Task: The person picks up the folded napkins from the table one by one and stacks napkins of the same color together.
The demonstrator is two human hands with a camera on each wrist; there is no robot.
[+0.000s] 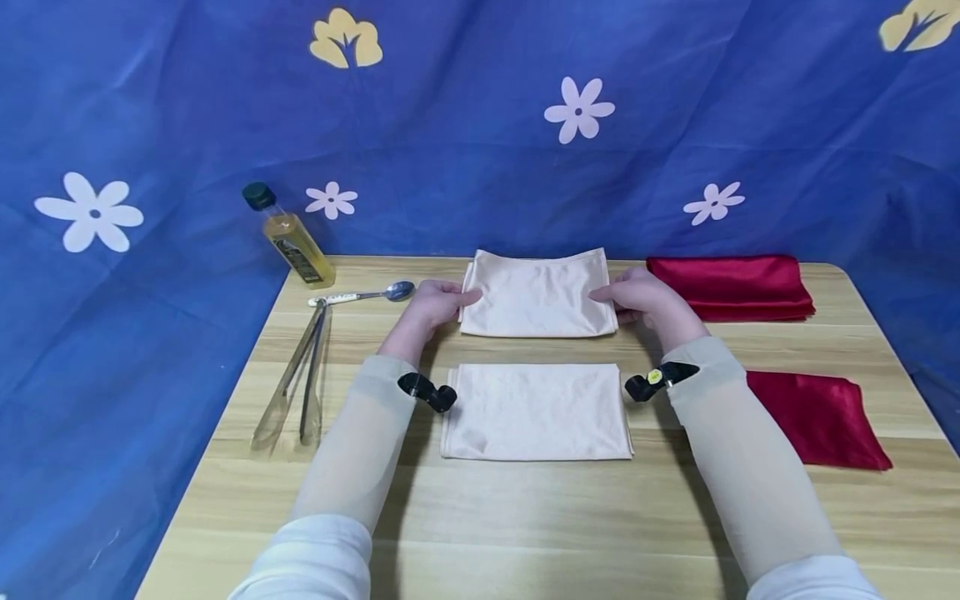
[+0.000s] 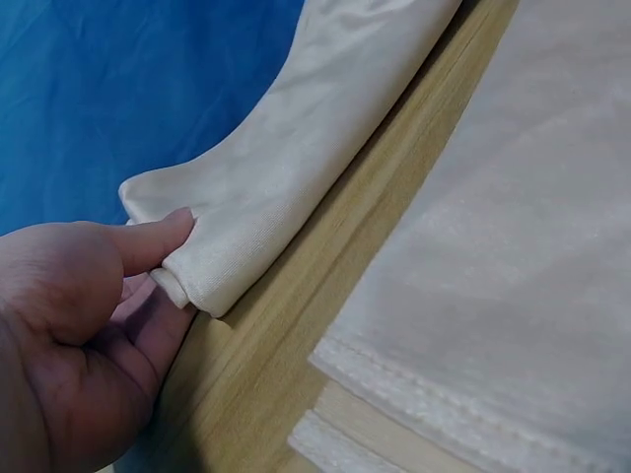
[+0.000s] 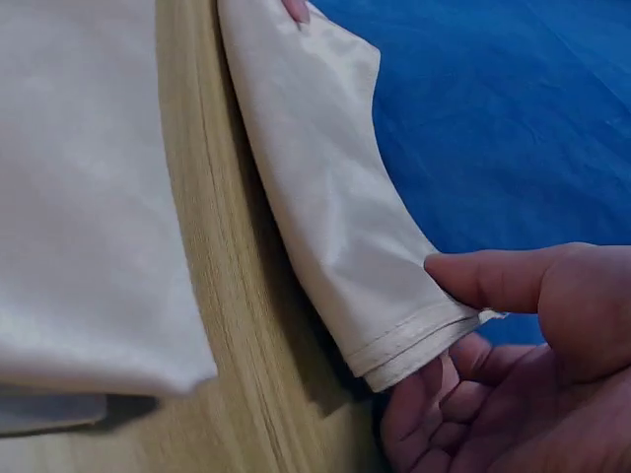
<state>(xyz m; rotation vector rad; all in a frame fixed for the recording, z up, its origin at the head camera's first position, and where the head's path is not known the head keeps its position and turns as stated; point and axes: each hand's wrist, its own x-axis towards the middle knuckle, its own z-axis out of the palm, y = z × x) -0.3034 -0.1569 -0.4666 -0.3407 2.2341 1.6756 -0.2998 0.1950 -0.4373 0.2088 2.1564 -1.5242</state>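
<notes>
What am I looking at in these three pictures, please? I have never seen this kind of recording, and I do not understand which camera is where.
A person works with two bare hands. The wide picture comes from a head camera; the two close ones come from cameras on each wrist. The left hand and right hand each pinch one end of the far cream cloth, thumb on top. On the wooden table also lie a near cream cloth, two red cloths, tongs, a spoon and an oil bottle.
</notes>
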